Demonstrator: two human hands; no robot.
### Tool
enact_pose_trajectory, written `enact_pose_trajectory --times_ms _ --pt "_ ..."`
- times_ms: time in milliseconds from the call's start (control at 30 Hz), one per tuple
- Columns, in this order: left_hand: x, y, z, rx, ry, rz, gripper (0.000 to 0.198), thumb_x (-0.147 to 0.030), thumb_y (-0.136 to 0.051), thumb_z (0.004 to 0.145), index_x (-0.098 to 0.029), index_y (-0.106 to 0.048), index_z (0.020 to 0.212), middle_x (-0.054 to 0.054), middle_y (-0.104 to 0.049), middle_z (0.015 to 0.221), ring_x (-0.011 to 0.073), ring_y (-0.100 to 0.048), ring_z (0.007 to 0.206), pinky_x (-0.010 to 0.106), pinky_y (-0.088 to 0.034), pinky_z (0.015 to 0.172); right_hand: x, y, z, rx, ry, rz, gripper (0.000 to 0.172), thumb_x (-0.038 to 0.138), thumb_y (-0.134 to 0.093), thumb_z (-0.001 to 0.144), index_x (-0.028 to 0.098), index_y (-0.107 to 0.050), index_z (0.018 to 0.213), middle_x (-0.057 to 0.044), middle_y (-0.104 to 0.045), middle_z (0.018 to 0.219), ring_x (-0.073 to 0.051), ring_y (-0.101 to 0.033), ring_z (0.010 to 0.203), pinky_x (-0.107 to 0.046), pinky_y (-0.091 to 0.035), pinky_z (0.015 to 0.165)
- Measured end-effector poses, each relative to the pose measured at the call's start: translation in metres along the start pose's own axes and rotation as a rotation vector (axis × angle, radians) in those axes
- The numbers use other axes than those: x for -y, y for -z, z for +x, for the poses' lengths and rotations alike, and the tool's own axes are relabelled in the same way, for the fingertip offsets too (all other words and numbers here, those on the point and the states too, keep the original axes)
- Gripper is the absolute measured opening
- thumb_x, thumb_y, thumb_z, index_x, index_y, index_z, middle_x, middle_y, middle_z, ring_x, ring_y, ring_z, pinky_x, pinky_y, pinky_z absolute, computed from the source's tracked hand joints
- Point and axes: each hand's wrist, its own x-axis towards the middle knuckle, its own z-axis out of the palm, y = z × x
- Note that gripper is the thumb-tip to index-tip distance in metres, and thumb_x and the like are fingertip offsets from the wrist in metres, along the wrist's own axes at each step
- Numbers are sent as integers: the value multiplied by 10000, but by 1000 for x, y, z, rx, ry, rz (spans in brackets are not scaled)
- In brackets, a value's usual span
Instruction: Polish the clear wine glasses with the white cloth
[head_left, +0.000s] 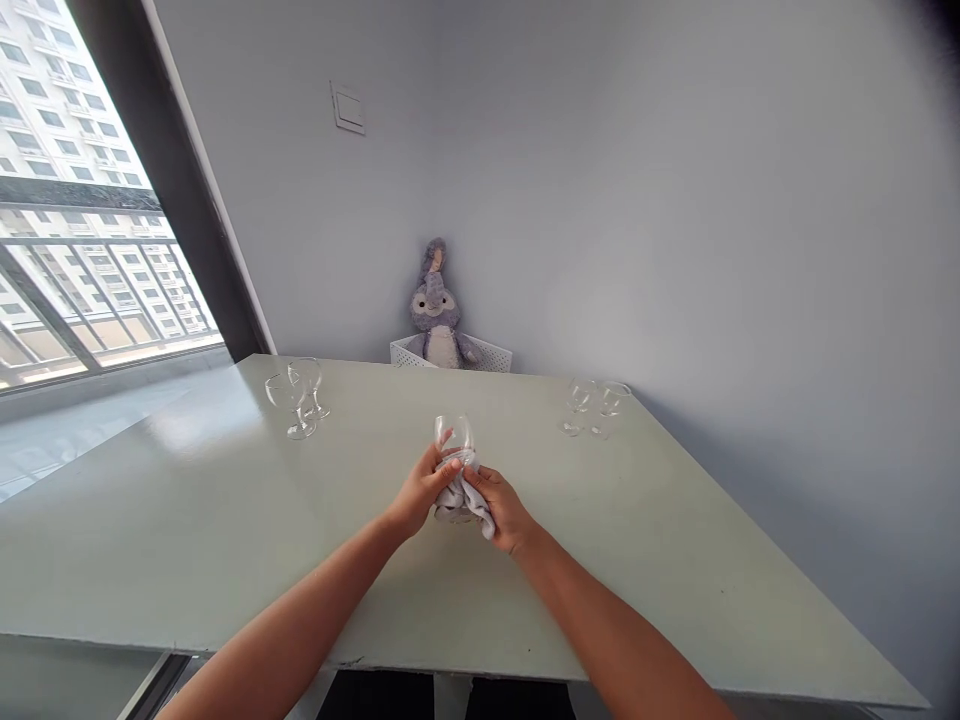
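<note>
A clear stemmed glass [454, 436] is held above the middle of the pale green table [225, 520]. My left hand [421, 492] is closed around the glass's bowl from the left, thumb on the rim side. My right hand [504, 508] grips a grey cloth [466, 500] bunched against the lower part of the glass. The stem and foot are hidden by the cloth and fingers.
Two clear glasses [298, 396] stand at the far left of the table, two more glasses [594, 406] at the far right. A grey plush toy [436, 310] sits in a white basket [491, 355] against the wall. A window is at the left.
</note>
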Motion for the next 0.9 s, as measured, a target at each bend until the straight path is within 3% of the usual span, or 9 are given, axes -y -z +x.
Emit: enact_pose_trajectory --times_ms 100,267,367,433,500,633,700,800,900 --pt "-7 6 0 104 117 -211 596 -362 -673 653 -197 -423 1168 112 -566 1092 206 -573 884 319 -449 741 -1 0 -1 90 -122 47 328 458 -669 640 138 -599 670 12 -536 577 -86 -465 517 -202 -363 487" --pt "-4 6 2 -102 63 -128 510 -331 -718 599 -163 -485 1019 100 -573 1059 182 -569 874 254 -431 683 -5 16 11 27 -93 -2 336 441 -694 611 136 -611 726 7 -565 590 -105 -506 539 -236 -405 553" --pt "-3 7 5 -238 48 -87 521 -366 -706 609 -173 -455 1023 77 -604 969 123 -563 738 199 -384 559 -2 31 17 -96 -63 -53 374 484 -680 602 154 -606 761 2 -565 613 -126 -519 556 -261 -422 557" --pt "-3 11 7 -330 54 -111 521 -378 -695 624 -186 -430 1029 46 -610 892 65 -504 592 178 -337 495 1 36 15 -208 47 -185 380 539 -596 670 165 -600 734 -3 -547 606 -131 -507 551 -265 -419 543" --pt "-4 16 9 -385 78 -172 498 -383 -693 624 -193 -431 1002 3 -591 796 33 -427 497 174 -321 470 3 32 7 -197 224 -460 399 549 -474 766 174 -608 730 -25 -557 653 -145 -511 596 -281 -423 578" --pt "-3 21 7 -288 233 -258 385 -450 -665 626 -164 -494 820 -27 -512 639 68 -465 507 208 -376 487 3 9 -11 153 619 -1209 254 410 -471 825 261 -638 944 -56 -564 1003 -204 -503 898 -370 -377 827" --pt "-1 19 6 -169 371 -287 384 -510 -620 644 -156 -492 721 -18 -488 601 93 -483 521 229 -392 487 0 1 -15 196 748 -1397 258 291 -457 845 320 -596 1060 -52 -529 1066 -200 -480 925 -389 -355 852" --pt "1 13 6 -65 414 -380 389 -537 -572 679 -160 -476 681 -11 -481 602 93 -482 538 224 -399 491 -3 2 -12 118 756 -1247 302 233 -408 852 309 -578 1091 -50 -515 948 -165 -486 809 -330 -411 739" --pt "0 6 7 -118 206 -487 293 -435 -592 715 -169 -476 750 -21 -495 661 56 -461 539 182 -401 511 -9 8 -3 -36 570 -831 247 373 -466 824 243 -600 985 -30 -502 810 -144 -478 700 -277 -424 629"
